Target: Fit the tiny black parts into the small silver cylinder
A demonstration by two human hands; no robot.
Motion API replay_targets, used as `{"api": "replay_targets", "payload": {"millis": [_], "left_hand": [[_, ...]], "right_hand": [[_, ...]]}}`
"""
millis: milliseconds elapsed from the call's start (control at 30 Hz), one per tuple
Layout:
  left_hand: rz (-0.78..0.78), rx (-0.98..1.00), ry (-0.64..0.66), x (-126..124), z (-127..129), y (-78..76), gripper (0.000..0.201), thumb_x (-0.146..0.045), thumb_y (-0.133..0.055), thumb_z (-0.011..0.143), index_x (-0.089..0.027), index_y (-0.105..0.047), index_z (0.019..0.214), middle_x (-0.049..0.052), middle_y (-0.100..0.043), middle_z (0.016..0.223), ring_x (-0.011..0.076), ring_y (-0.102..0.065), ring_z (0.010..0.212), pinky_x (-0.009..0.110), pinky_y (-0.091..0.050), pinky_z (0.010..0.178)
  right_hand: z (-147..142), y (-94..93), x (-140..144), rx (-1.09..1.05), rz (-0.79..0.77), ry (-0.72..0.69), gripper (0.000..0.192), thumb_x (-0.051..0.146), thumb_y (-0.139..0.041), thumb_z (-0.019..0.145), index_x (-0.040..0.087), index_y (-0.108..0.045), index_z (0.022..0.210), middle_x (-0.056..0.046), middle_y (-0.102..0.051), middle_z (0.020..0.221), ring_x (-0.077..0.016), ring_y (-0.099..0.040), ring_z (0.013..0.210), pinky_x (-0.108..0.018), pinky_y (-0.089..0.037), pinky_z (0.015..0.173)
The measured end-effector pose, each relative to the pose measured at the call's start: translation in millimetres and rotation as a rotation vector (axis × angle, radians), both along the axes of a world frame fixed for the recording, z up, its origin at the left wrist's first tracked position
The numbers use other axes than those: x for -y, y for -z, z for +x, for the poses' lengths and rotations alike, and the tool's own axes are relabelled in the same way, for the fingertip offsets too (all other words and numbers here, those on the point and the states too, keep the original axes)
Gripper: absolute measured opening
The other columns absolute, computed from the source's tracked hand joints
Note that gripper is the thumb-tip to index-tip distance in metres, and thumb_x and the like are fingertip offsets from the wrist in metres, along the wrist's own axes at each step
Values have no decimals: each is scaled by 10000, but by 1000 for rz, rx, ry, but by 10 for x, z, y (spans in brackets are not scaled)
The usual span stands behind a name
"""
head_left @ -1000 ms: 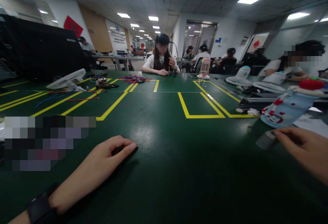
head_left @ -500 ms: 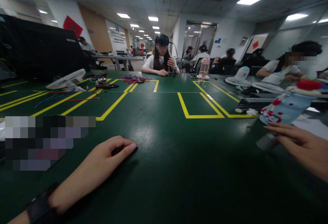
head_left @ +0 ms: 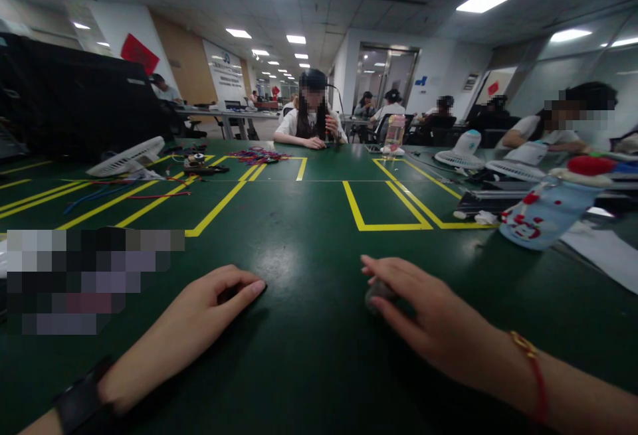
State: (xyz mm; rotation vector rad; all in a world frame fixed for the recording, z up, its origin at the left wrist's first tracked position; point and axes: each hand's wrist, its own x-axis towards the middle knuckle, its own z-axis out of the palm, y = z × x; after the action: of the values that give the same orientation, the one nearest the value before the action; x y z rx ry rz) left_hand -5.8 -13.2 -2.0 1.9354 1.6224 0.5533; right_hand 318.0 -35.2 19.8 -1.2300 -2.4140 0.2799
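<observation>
My left hand (head_left: 222, 299) rests on the green table (head_left: 309, 355), thumb and curled forefinger meeting at the tips. Nothing shows in the gap between them; the other fingers are hidden beneath. A dark watch (head_left: 82, 395) is on that wrist. To the right, my right hand (head_left: 423, 309) is closed around a small grey cylinder (head_left: 381, 295), mostly covered by the fingers and slightly blurred. It is just above or on the tabletop; I cannot tell which. A red cord bracelet (head_left: 535, 372) circles the right wrist.
A light-blue bottle (head_left: 545, 212) with a red top stands at the right, beside white paper (head_left: 603, 256). White fans (head_left: 461, 153) and dark metal bars (head_left: 493, 199) lie behind it. Wires (head_left: 259, 155) and another fan (head_left: 127, 158) are at the left. A person (head_left: 312, 119) sits opposite.
My right hand has moved left from beside the blue bottle to the middle of the table, bringing the grey cylinder along. My left hand has stayed in place.
</observation>
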Motion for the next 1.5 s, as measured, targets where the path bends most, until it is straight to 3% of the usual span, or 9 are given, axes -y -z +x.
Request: {"api": "replay_targets", "payload": {"millis": [133, 300, 500, 633, 867, 1033, 1133, 1267, 1500], "left_hand": [[46, -11, 4, 2, -41, 47, 312, -520, -493, 859, -301, -653, 1013, -12, -649, 1008, 206, -599, 954, 320, -452, 841], [202, -16, 39, 95, 197, -6, 296, -455, -519, 867, -319, -598, 1117, 6, -597, 1052, 199, -581, 928, 326, -466, 806], [294, 163, 262, 197, 891, -276, 210, -272, -522, 888, -291, -634, 1064, 1, -595, 1016, 156, -565, 927, 287, -459, 828], [272, 244, 261, 124, 1027, -380, 152, -270, -547, 869, -268, -699, 875, 0, -614, 908, 159, -575, 852, 280, -471, 757], [156, 208, 186, 59, 801, -138, 140, -379, -630, 805, -312, -733, 872, -2, -613, 883, 183, -579, 841, 304, -469, 754], [150, 57, 281, 57, 885, 43, 137, -377, -642, 800, -314, -739, 873, 2, -639, 893, 198, -579, 870, 328, -445, 796], [153, 27, 294, 63, 902, 23, 178, -392, -645, 795, -316, -723, 936, 2, -645, 937, 206, -574, 906, 333, -439, 819], [123, 107, 215, 69, 712, -105, 336, -417, -633, 798, -326, -635, 1122, 5, -624, 1041, 189, -581, 897, 299, -459, 781], [3, 83, -37, -72, 53, -102, 460, -538, -531, 821, -262, -575, 1186, 15, -651, 882, 203, -613, 773, 303, -464, 652]], "right_hand": [[-493, 23, -13, -35, -94, -148, 537, 252, -399, 887, 249, -298, 1414, -41, -497, 1268, -137, -502, 1101, -316, -449, 969], [-370, 204, -15, -316, -242, -22, 913, 333, -631, 761, 300, -33, 1451, -32, -450, 1315, -122, -503, 1112, -318, -411, 1019], [-272, 299, -19, -413, -377, -24, 595, 288, -622, 778, 288, -349, 1307, -11, -548, 1174, -105, -537, 1045, -281, -446, 949], [-309, 264, -29, -389, -378, -35, 503, 295, -634, 763, 251, -461, 1233, -36, -524, 1211, -146, -514, 1079, -320, -430, 957], [-295, 202, 22, -386, -350, 18, 353, 186, -572, 746, 212, -495, 1090, -16, -588, 985, -105, -556, 843, -242, -472, 737], [-311, 262, 29, -352, -211, 19, 521, 244, -616, 732, 249, -448, 1225, -30, -536, 1177, -137, -524, 1043, -297, -440, 922], [-282, 250, 2, -318, -214, 26, 450, 295, -601, 767, 257, -475, 1197, -23, -559, 1140, -132, -546, 1008, -289, -462, 889], [67, 206, -109, -241, -32, 189, 464, 369, -580, 788, 222, -454, 1210, -59, -550, 1160, -157, -552, 1024, -320, -460, 902], [1563, 249, -153, -22, 134, 854, 515, 539, -560, 742, 200, -496, 1123, -114, -600, 1011, -224, -617, 796, -332, -498, 641]]}}
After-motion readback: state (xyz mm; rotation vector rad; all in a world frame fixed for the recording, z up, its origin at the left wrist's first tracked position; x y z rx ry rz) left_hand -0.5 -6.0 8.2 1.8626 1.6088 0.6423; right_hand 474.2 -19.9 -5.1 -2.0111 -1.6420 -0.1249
